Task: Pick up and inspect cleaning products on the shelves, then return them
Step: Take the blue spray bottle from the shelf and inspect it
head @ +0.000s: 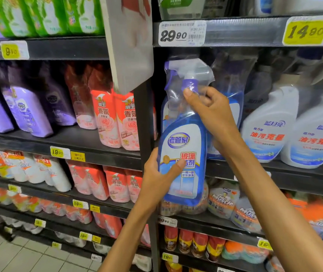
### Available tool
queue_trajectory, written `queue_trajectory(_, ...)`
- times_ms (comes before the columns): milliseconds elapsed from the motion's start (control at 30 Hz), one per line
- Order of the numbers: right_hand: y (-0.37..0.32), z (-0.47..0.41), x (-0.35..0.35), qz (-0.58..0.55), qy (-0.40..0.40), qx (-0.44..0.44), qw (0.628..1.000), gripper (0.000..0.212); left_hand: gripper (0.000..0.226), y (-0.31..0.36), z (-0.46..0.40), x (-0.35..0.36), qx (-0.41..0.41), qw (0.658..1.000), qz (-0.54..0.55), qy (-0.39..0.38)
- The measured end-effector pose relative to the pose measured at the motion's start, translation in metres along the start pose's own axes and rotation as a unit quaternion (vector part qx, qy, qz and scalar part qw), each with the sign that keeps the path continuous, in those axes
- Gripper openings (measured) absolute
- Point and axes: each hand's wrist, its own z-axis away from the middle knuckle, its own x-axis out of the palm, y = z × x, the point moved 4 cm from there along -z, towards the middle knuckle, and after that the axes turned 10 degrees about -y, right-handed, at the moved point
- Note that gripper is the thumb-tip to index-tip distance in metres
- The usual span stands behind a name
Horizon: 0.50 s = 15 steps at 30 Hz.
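Observation:
A blue glass-cleaner spray bottle (pixel 182 142) with a white and blue label and a clear plastic wrap over its trigger head is held up in front of the shelf. My left hand (pixel 156 173) grips its lower body, thumb across the label. My right hand (pixel 209 110) pinches the wrapped neck just below the purple collar. Behind it stands another blue spray bottle (pixel 233 103) of the same kind on the shelf (pixel 294 169).
White spray bottles (pixel 270 130) stand to the right on the same shelf. Pink refill pouches (pixel 107 122) and purple bottles (pixel 29 112) fill the left bay. A dark upright post (pixel 145 118) divides the bays. Lower shelves hold more packs; tiled floor lies bottom left.

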Motion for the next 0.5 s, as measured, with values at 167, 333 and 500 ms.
queue_trajectory(167,0.006,0.013,0.019,-0.291,-0.164,0.129,0.934,0.028,0.030,-0.006,0.019,0.002,-0.051,0.996,0.049,-0.058)
queue_trajectory(333,0.010,0.019,0.025,-0.245,-0.088,0.111,0.959,0.018,0.039,-0.021,0.029,0.003,-0.079,0.994,0.041,-0.060)
queue_trajectory(500,0.016,0.031,0.012,-0.111,0.013,0.095,0.989,0.023,0.037,-0.047,0.035,0.015,-0.153,0.985,0.068,-0.031)
